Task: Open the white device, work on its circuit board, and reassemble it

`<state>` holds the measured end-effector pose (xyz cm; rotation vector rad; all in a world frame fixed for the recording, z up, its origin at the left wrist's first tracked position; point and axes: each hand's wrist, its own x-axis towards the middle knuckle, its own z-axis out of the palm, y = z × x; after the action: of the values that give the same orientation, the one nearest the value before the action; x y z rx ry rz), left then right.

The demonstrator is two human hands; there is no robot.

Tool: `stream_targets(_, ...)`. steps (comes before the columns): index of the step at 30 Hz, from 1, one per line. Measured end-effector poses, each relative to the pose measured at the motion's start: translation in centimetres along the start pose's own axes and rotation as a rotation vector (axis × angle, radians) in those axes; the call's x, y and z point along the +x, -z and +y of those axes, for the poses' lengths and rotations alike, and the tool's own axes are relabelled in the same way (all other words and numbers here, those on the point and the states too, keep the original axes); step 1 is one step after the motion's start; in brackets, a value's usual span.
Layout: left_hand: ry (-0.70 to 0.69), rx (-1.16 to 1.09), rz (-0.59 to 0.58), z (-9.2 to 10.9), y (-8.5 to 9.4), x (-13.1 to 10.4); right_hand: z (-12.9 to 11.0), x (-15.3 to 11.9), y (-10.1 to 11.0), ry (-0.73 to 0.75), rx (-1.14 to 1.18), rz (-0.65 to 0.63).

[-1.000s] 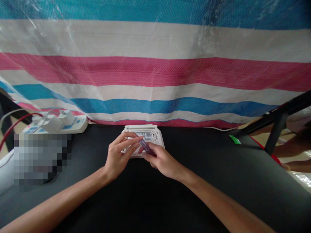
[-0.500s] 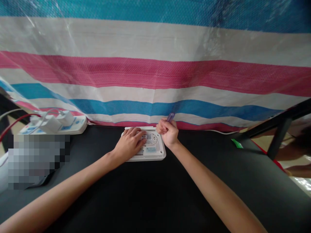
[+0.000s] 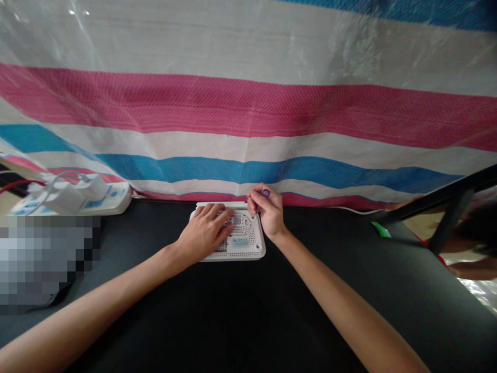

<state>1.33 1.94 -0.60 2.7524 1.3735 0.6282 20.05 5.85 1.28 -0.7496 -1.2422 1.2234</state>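
A white router [image 3: 254,248] lies on the black table with its perforated back up, showing a label, a curled wire and screw holes. My left hand [image 3: 205,230] rests flat on its left half, fingers spread, hiding that side. Closed round a purple-handled screwdriver [image 3: 266,193], my right hand [image 3: 271,210] is at the router's far right corner, near a screw hole. Only the handle's end shows clearly; fingers cover most of the tool, and I cannot tell whether its tip sits in the hole.
A white power strip [image 3: 120,199] with plugged-in adapters and cables stands at the left, behind a blurred-out object [image 3: 42,264]. A striped plastic sheet [image 3: 240,109] hangs along the table's back edge. At the right are a green scrap [image 3: 381,229], a black metal frame [image 3: 446,220] and part of a person.
The screwdriver has swung from leaning away to pointing its handle end towards me, as my right hand turned. My left hand stays on the router. The view has tilted down slightly.
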Motion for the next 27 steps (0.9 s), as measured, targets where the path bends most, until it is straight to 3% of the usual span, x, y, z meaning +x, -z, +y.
stream_targets(4,0.001,0.001,-0.004,-0.1,0.0,0.0,-0.6,0.4,-1.5,0.083,-0.006,0.126)
stream_targets(10,0.024,-0.058,0.007,-0.2,0.0,0.0,0.5,0.5,-2.5,0.120,-0.053,0.326)
stream_targets(17,0.024,-0.107,-0.008,-0.3,0.2,0.0,0.9,-0.3,-2.4,0.162,-0.019,0.262)
stream_targets(27,-0.022,-0.135,-0.075,-0.3,0.7,-0.2,0.6,0.2,-1.6,0.207,-0.026,0.329)
